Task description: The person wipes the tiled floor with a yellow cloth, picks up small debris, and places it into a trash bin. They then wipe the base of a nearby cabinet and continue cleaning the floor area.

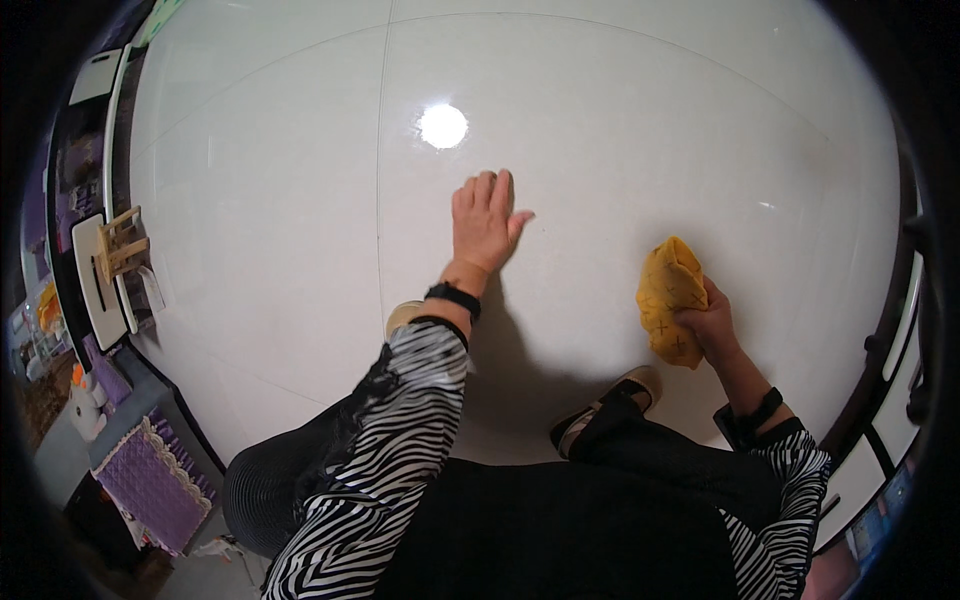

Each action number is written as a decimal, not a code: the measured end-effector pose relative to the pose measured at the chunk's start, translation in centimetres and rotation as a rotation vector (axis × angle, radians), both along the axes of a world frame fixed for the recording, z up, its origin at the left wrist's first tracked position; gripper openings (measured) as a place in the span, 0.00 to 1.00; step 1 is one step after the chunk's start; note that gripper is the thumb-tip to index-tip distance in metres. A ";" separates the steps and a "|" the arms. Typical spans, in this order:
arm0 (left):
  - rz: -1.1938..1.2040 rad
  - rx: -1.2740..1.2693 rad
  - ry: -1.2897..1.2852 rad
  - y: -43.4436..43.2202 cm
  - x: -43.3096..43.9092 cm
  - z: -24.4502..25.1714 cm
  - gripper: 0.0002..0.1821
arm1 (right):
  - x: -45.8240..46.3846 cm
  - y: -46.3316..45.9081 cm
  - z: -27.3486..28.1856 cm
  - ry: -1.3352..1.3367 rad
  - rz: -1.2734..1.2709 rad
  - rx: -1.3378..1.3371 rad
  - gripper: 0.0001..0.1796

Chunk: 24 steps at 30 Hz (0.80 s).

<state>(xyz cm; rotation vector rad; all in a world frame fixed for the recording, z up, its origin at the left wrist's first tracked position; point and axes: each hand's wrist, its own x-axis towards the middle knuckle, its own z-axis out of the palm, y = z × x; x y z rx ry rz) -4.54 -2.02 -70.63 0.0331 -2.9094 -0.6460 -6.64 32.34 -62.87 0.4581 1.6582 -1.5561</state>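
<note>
My right hand [711, 319] grips a folded yellow cloth [664, 300] patterned with dark crosses, above the glossy white tiled floor [300, 165]. My left hand [484, 225] is extended out in front of me with its back towards the camera, its thumb spread to the right and nothing seen in it. Its palm side is hidden, and whether it touches the floor is not clear. A shadow falls beside the left forearm. Black bands circle both wrists.
A small wooden stool-like object [122, 244] stands by white drawers [100, 281] at the left. Below it lie a purple quilted cover [154, 487] and a white plush toy [88, 409]. More white drawers [851, 491] line the right edge. My sandalled foot [607, 409] rests on the floor.
</note>
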 end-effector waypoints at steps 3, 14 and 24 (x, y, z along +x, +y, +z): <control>-0.007 -0.098 0.104 -2.2 -2.8 -0.8 0.17 | 0.0 0.2 -0.2 -0.013 -0.020 -0.021 0.36; -0.106 -0.169 -0.008 -5.7 -8.0 -2.6 0.06 | -0.4 0.4 -0.2 -0.039 -0.092 -0.147 0.34; 0.904 1.160 -0.005 -13.4 -8.5 1.0 0.07 | -0.5 0.2 -0.2 -0.004 -0.019 -0.098 0.33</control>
